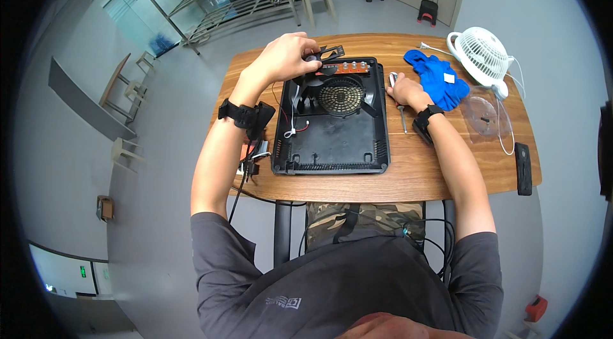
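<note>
An opened black appliance shell [332, 141] lies on the wooden table [447, 173], with a round grille and an orange circuit board [348, 67] at its far edge. My left hand [287, 55] is closed around a black fan part [322, 61] at the shell's far left corner. My right hand [405, 91] rests on the table just right of the shell, fingers on a screwdriver [401, 112] that lies along the shell's side. Red, white and black wires [295, 128] trail inside the shell.
A blue cloth [440, 77] lies right of my right hand. A white desk fan [482, 55] stands at the far right corner, its cord running down the table. A clear round lid [482, 112] and a black bar-shaped device [523, 166] sit near the right edge. Stools and metal racks stand beyond the table.
</note>
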The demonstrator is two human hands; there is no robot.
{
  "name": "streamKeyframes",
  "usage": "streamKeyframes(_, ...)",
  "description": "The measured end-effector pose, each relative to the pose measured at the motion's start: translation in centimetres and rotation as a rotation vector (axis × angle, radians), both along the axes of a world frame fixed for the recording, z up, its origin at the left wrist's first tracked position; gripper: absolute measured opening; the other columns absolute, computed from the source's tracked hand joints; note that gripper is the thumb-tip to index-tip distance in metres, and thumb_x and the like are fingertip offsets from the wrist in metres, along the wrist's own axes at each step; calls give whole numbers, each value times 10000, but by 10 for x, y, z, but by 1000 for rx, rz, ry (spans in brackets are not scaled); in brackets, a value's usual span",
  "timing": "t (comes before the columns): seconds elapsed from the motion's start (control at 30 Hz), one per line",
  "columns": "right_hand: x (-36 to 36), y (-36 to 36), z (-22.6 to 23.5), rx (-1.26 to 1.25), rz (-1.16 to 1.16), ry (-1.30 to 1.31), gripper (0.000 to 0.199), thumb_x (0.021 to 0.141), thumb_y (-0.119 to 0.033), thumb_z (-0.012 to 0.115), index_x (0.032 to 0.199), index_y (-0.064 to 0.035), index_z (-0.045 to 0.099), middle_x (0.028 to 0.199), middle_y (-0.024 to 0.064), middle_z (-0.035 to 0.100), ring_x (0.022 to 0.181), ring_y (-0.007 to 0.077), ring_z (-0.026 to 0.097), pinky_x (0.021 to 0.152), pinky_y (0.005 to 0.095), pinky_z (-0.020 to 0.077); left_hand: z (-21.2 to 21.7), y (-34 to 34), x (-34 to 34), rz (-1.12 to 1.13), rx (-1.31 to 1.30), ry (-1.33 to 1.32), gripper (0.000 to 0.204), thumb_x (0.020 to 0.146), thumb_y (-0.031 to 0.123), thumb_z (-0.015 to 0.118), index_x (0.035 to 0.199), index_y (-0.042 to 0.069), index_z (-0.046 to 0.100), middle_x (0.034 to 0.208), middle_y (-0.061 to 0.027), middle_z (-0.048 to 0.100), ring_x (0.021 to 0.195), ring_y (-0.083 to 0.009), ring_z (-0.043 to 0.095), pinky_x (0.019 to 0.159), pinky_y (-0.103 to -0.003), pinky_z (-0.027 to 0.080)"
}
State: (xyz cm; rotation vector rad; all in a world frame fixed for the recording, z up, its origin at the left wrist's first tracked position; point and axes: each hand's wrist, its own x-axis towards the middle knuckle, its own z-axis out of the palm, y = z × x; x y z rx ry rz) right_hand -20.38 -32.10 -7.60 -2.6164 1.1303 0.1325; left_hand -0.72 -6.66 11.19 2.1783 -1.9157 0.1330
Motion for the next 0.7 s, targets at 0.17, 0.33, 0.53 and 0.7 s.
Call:
streamKeyframes(0.17, 2, 2, 11, 14, 9, 65, 654, 979, -500, 577, 1335, 38, 469, 1253, 219, 673, 1180, 361, 653, 968, 447, 516, 6, 15, 13, -8, -49, -45, 361, 822, 283, 742, 1074, 25, 736, 945, -146, 677, 900, -314, 686, 814, -400, 545)
streamKeyframes(0.33, 0, -2, 5, -26, 13, 72, 645, 985, -493, 564, 1337, 40, 467, 1251, 232, 669, 1175, 372, 653, 969, 446, 517, 42, 32, 43, -19, -95, -99, 340, 819, 246, 770, 1063, 11, 740, 940, -149, 683, 885, -291, 692, 819, -383, 556)
streamKeyframes(0.53, -2, -1, 4, -22, 17, 44, 615, 983, -468, 573, 1312, 42, 472, 1220, 254, 676, 1152, 398, 656, 963, 461, 517, 68, 52, 80, 144, -17, -158, 354, 781, 215, 794, 1078, 27, 743, 935, -129, 681, 888, -281, 670, 817, -370, 541)
streamKeyframes(0.7, 2, -9, -10, -40, 68, -17, 625, 985, -466, 557, 1294, 65, 444, 1169, 313, 671, 1103, 456, 655, 941, 510, 516, 7, 61, 153, 141, 214, -92, 363, 734, 225, 809, 1039, 36, 749, 887, -158, 720, 819, -302, 698, 747, -381, 555)
